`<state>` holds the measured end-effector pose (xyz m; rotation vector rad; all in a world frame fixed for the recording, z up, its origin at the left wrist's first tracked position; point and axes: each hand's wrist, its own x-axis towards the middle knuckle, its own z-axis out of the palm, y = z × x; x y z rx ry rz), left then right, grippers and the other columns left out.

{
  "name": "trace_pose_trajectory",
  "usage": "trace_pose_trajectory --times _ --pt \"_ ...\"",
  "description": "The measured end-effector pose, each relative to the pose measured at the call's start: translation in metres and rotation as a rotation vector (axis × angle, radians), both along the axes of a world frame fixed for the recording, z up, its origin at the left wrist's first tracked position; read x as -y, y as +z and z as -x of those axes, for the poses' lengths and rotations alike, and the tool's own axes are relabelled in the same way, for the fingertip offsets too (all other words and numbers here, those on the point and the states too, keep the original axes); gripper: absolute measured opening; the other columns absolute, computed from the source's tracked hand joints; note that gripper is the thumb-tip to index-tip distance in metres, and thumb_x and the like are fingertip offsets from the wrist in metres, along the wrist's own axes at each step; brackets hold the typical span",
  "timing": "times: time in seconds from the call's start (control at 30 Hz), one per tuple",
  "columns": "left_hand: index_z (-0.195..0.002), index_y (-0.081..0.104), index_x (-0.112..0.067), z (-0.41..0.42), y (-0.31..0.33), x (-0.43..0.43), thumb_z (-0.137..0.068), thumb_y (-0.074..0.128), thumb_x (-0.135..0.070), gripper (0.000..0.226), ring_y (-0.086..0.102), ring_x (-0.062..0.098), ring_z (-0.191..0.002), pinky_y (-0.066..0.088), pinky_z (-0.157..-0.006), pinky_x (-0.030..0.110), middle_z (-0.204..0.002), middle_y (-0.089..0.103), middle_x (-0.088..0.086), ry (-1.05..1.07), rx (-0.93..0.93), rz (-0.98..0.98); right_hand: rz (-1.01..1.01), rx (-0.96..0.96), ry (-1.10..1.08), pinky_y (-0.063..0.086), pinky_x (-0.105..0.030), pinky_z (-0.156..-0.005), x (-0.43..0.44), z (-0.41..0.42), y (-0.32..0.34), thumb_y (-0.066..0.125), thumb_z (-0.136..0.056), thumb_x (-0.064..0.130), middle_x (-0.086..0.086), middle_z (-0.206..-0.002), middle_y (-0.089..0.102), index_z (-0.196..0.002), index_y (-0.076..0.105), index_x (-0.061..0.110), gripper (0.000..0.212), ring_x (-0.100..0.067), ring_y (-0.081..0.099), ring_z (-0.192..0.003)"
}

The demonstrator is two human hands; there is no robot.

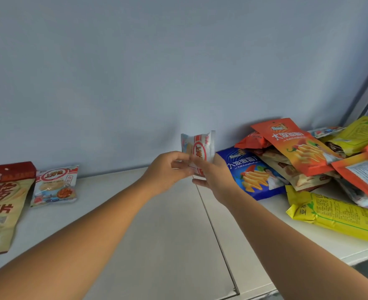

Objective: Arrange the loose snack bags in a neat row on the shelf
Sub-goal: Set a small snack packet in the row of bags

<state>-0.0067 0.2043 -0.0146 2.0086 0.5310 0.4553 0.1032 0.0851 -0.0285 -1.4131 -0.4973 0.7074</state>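
A small white snack bag with a red ring (200,148) is held upright above the white shelf top (161,224), near the wall. My left hand (168,169) pinches its lower left edge and my right hand (215,182) grips its lower right side from below. At the far left lie a red and beige chip bag (1,202) and, next to it, a small white bag (55,186), side by side against the wall. At the right, a loose pile holds a blue bag (252,172), an orange bag (298,146), yellow bags (339,215) and several others.
A pale blue wall (157,72) backs the shelf. A seam (217,234) runs front to back through the shelf top under my right forearm. The shelf's front right edge (360,256) drops off below the yellow bag.
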Motion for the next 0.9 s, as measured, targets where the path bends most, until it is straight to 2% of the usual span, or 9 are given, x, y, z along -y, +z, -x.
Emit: trace_pose_trajectory --times 0.1,0.17,0.23,0.33,0.47,0.57,0.67,0.77,0.9 --pt "-0.122 0.062 -0.025 0.013 -0.004 -0.007 -0.086 0.077 -0.034 0.04 0.061 0.009 -0.112 0.05 -0.068 0.01 -0.122 0.063 -0.01 0.224 0.023 -0.038 0.009 -0.085 0.053 0.064 -0.043 -0.086 0.002 0.002 -0.01 0.068 -0.098 0.02 -0.01 -0.107 0.077 -0.118 0.063 0.02 0.02 -0.027 0.077 -0.097" --pt "-0.128 0.058 -0.022 0.023 -0.008 -0.013 -0.086 0.076 -0.042 0.049 0.064 0.012 -0.11 0.058 -0.076 0.023 -0.13 0.063 -0.005 0.285 -0.004 0.097 0.01 -0.148 0.151 0.063 -0.042 -0.083 0.0 0.01 -0.017 0.067 -0.099 0.024 -0.012 -0.109 0.078 -0.121 0.063 0.016 0.023 -0.029 0.078 -0.097" --pt "-0.126 0.059 -0.018 0.04 -0.014 -0.014 -0.088 0.075 -0.036 0.045 0.073 0.017 -0.098 0.064 -0.079 0.037 -0.121 0.07 0.003 0.301 -0.024 0.243 0.069 -0.14 0.215 0.062 -0.038 -0.08 -0.005 0.019 -0.024 0.069 -0.098 0.028 -0.01 -0.108 0.08 -0.122 0.064 0.014 0.028 -0.027 0.079 -0.096" --pt "-0.122 0.061 -0.015 0.073 -0.025 -0.018 -0.091 0.074 -0.026 0.035 0.076 0.017 -0.085 0.065 -0.07 0.033 -0.11 0.074 0.008 0.399 -0.016 0.243 0.155 -0.088 0.295 0.062 -0.037 -0.081 -0.019 0.04 -0.037 0.073 -0.095 0.027 -0.009 -0.108 0.08 -0.118 0.068 0.012 0.028 -0.025 0.078 -0.095" --pt "-0.117 0.063 -0.016 0.126 -0.037 -0.024 -0.092 0.073 -0.026 0.03 0.076 0.014 -0.082 0.064 -0.07 0.03 -0.103 0.074 0.004 0.541 -0.057 0.211 0.236 -0.002 0.363 0.065 -0.037 -0.078 -0.042 0.081 -0.045 0.078 -0.091 0.023 -0.007 -0.113 0.076 -0.121 0.065 0.011 0.035 -0.024 0.077 -0.095" --pt "-0.11 0.064 -0.019 0.17 -0.043 -0.033 -0.089 0.074 -0.035 0.028 0.075 0.015 -0.085 0.065 -0.078 0.038 -0.099 0.074 0.0 0.62 -0.101 0.163 0.278 0.014 0.41 0.066 -0.04 -0.079 -0.057 0.115 -0.044 0.082 -0.088 0.026 -0.005 -0.112 0.076 -0.12 0.064 0.012 0.039 -0.022 0.077 -0.092" --pt "-0.127 0.064 -0.014 0.215 -0.039 -0.048 -0.086 0.074 -0.048 0.054 0.072 0.018 -0.101 0.063 -0.085 0.04 -0.118 0.072 0.0 0.709 -0.169 0.066 0.336 0.059 0.445 0.065 -0.044 -0.084 -0.076 0.151 -0.041 0.082 -0.087 0.03 -0.006 -0.117 0.076 -0.122 0.062 0.014 0.043 -0.023 0.077 -0.095" --pt "-0.129 0.064 -0.011 0.256 -0.03 -0.06 -0.091 0.071 -0.037 0.046 0.064 0.021 -0.117 0.053 -0.097 0.038 -0.128 0.067 0.004 0.788 -0.2 -0.053 0.358 0.094 0.446 0.065 -0.042 -0.085 -0.099 0.189 -0.037 0.081 -0.088 0.031 -0.005 -0.12 0.074 -0.125 0.061 0.015 0.045 -0.024 0.076 -0.098" --pt "-0.126 0.066 -0.011 0.304 -0.028 -0.078 -0.091 0.071 -0.023 0.038 0.064 0.023 -0.119 0.049 -0.103 0.039 -0.127 0.068 0.007 0.824 -0.207 -0.074 0.377 0.144 0.44 0.06 -0.025 -0.061 -0.135 0.235 -0.036 0.08 -0.089 0.035 0.003 -0.109 0.067 -0.131 0.052 0.018 0.053 -0.012 0.071 -0.084"
